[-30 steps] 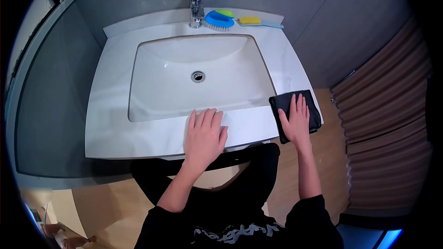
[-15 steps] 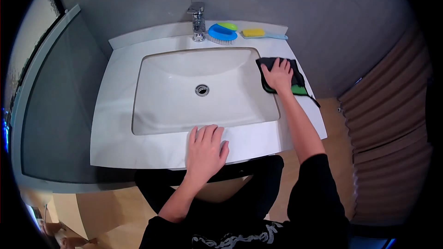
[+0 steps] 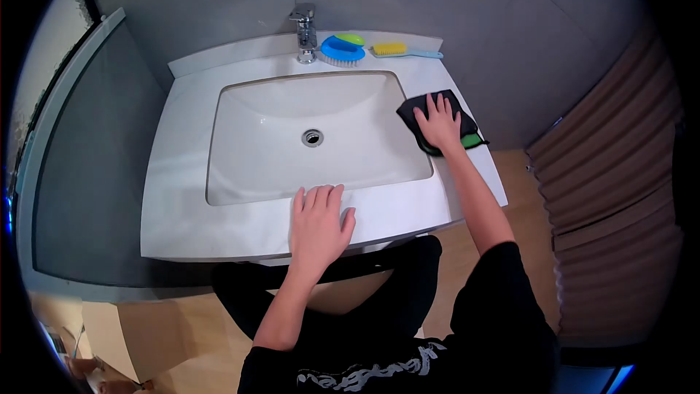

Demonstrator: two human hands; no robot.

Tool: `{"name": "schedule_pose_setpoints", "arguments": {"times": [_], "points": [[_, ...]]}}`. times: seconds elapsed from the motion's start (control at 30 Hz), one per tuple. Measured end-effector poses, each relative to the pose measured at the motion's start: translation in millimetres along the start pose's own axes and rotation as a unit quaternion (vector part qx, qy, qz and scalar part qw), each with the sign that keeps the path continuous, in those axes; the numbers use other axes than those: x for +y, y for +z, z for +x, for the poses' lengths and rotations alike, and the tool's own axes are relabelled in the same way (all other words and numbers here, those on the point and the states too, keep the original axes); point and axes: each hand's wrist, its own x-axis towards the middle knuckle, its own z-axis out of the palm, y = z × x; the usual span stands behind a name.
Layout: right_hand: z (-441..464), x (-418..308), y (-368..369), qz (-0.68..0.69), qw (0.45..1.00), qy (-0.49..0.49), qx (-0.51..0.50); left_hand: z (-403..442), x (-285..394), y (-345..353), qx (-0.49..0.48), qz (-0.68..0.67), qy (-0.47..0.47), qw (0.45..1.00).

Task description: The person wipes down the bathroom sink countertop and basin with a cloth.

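Observation:
My right hand (image 3: 440, 128) lies flat, fingers spread, on a dark cloth (image 3: 465, 118) with a green underside showing at its lower edge. The cloth rests on the right side of the white countertop (image 3: 179, 168) and overlaps the right rim of the sink (image 3: 270, 153). Near the front edge of the counter, my left hand (image 3: 318, 226) rests palm down with its fingertips by the sink's front rim, and nothing shows in it.
A chrome faucet (image 3: 305, 33) stands behind the sink. Beside it are a blue and green scrub brush (image 3: 343, 49) and a yellow-bristled brush (image 3: 390, 49). A brown curtain (image 3: 612, 197) hangs at the right, and a glass panel (image 3: 95, 160) stands at the left.
My right hand and the cloth have moved from the counter's front right corner back along its right side. The cloth's green underside now shows. My left hand stays near the front edge.

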Motion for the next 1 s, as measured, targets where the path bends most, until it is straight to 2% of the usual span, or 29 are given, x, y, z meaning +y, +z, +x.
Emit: {"name": "schedule_pose_setpoints", "arguments": {"times": [0.17,0.27,0.4,0.57,0.77,1.0], "points": [[-118.0,30.6,-28.7,0.031,0.998,-0.049,0.02,0.1,-1.2,0.8,0.003,0.002,0.013,1.0],[-181.9,28.8,-45.3,0.035,0.999,-0.025,0.021,-0.5,-1.3,0.8,0.003,0.008,0.015,1.0],[-213.2,22.8,-51.1,0.01,0.999,-0.035,0.017,2.4,0.3,-1.8,-0.001,0.02,0.02,1.0],[-182.6,25.3,-47.6,-0.011,0.998,-0.056,0.008,2.1,-0.4,-1.8,-0.002,0.016,0.025,1.0],[-88.5,25.4,-21.9,0.003,0.998,-0.059,0.037,3.5,0.5,-2.0,0.004,0.02,0.025,0.999],[38.0,15.0,-2.0,0.025,0.999,0.019,0.025,5.7,4.1,-2.8,-0.003,0.015,0.019,1.0]]}}
